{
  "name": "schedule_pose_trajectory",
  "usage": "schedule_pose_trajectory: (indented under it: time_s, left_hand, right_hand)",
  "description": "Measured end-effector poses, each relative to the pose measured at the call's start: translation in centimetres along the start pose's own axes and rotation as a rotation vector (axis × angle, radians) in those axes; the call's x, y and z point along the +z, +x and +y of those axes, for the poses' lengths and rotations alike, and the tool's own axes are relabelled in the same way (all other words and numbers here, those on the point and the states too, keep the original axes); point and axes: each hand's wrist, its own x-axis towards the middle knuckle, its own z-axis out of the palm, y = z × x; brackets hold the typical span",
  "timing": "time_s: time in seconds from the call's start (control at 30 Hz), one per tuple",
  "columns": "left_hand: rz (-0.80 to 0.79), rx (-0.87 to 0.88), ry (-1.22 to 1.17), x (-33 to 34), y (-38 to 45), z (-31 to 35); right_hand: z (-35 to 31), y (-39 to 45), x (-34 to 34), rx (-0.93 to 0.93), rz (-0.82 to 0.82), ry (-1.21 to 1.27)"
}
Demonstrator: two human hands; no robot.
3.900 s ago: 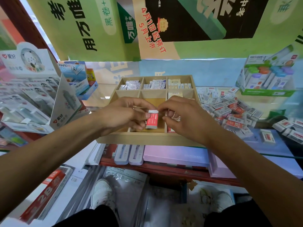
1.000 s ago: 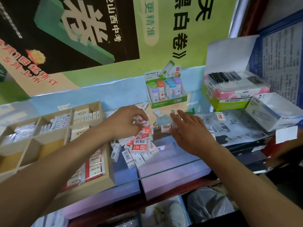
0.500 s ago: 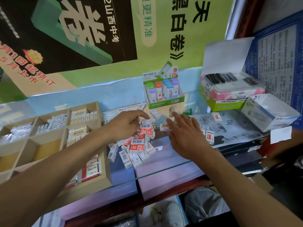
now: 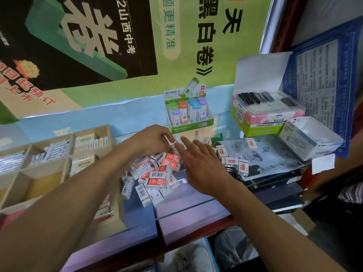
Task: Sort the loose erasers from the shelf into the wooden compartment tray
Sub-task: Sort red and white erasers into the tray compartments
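Observation:
A heap of loose erasers [image 4: 157,173] in white and red sleeves lies on the glass shelf. To its left stands the wooden compartment tray [image 4: 64,165], with erasers in several cells. My left hand [image 4: 151,140] hovers over the far side of the heap, its fingertips pinched around a small white eraser [image 4: 177,139]. My right hand [image 4: 202,165] is just right of it, fingers spread flat over the heap and pointing at the same eraser. More erasers [image 4: 242,165] lie scattered to the right.
A green display box of coloured sharpeners [image 4: 188,114] stands behind the heap. A pink and green box [image 4: 267,116] and a white carton [image 4: 308,138] sit at the right. The glass shelf edge [image 4: 186,211] runs in front.
The view turned from the tray to the heap on the right. Over the last second both hands drew together above the far side of the heap, and the left fingers closed on a white eraser.

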Motion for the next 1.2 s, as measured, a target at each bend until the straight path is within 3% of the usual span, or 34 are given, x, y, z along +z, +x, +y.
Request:
schedule_pose_trajectory:
  time_s: [0.13, 0.3, 0.47, 0.57, 0.7, 0.83, 1.2]
  left_hand:
    - [-0.008, -0.081, -0.089, 0.2, 0.0, -0.2]
    - [0.117, -0.06, -0.076, -0.6, -0.7, -0.4]
    - [0.239, -0.203, -0.237, -3.8, -0.7, -0.8]
    - [0.201, -0.234, -0.142, -4.9, -0.5, -1.0]
    - [0.013, -0.205, 0.054, -3.9, -0.1, -1.7]
    - [0.046, -0.138, 0.138, -2.7, 0.4, -1.9]
    - [0.118, 0.024, 0.153, -1.9, -0.6, -2.4]
  right_hand:
    - [0.1, 0.4, 0.2, 0.008, 0.0, -0.046]
    - [0.1, 0.3, 0.1, 0.029, 0.057, 0.011]
    - [0.2, 0.3, -0.5, 0.073, 0.095, 0.101]
    - [-0.1, 0.5, -0.7, 0.094, 0.126, 0.148]
    - [-0.3, 0.9, -1.0, 0.096, 0.201, 0.204]
    - [-0.1, 1.3, -1.3, 0.095, 0.322, 0.261]
    - [1.3, 0.9, -1.9, 0.088, 0.365, 0.49]
